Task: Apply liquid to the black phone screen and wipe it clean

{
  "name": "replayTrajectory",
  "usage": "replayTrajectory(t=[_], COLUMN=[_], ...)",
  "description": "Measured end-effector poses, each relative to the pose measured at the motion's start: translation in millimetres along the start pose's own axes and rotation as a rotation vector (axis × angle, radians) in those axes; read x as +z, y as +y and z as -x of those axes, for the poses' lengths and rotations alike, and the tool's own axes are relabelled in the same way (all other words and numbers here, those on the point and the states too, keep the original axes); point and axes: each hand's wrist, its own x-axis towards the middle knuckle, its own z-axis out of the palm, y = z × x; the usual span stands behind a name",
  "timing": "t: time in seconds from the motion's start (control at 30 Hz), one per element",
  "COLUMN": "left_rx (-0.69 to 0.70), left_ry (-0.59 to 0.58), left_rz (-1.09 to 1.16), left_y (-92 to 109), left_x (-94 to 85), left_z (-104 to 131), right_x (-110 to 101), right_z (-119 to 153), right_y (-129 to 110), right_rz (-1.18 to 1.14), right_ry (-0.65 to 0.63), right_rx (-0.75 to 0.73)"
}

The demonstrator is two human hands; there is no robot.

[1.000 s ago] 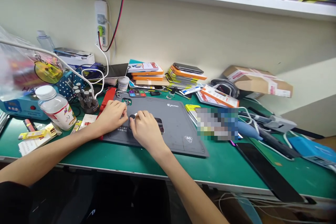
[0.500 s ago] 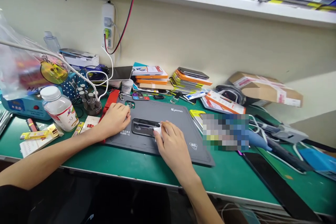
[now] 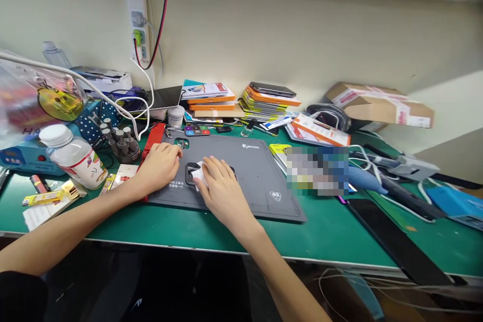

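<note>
On the dark grey work mat (image 3: pixel 256 176) lies a smartphone (image 3: pixel 191 166), screen up and partly covered. My right hand (image 3: pixel 222 186) presses a folded white wipe (image 3: pixel 198 174) against the phone's glass, thumb and fingers closed on it. The phone's right end shows just past my fingers. To the left of the phone, my left hand (image 3: pixel 160 167) rests at the mat's left side with its fingers curled together. Its palm side is hidden, so anything inside cannot be made out. A small circuit board (image 3: pixel 181 144) lies just beyond my left fingers.
A white-capped bottle (image 3: pixel 75 157), cigarette packs and a screwdriver holder (image 3: pixel 119 143) stand at left. Boxes and booklets (image 3: pixel 209 94) line the wall, with a cardboard carton (image 3: pixel 381 103) at back right. A long black panel (image 3: pixel 396 239) lies at right. A power strip (image 3: pixel 139 25) hangs above.
My right hand has slid the wipe leftwards over the phone, from its right end to near its left end. My left hand stays beside the phone. The view has tilted down slightly.
</note>
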Motion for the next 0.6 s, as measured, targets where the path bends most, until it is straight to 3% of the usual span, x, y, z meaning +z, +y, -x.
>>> replayTrajectory(t=[0.23,0.6], left_rx=[0.053,0.071], left_ry=[-0.081,-0.109], left_rz=[0.108,0.146], left_y=[0.7,-2.1], left_x=[1.1,1.2], left_z=[0.6,-0.2], right_x=[-13.5,-11.6], right_z=[34.9,24.8], right_y=[33.1,33.5], right_rz=[0.113,-0.058], right_ry=[0.042,0.127], right_rx=[0.040,0.021])
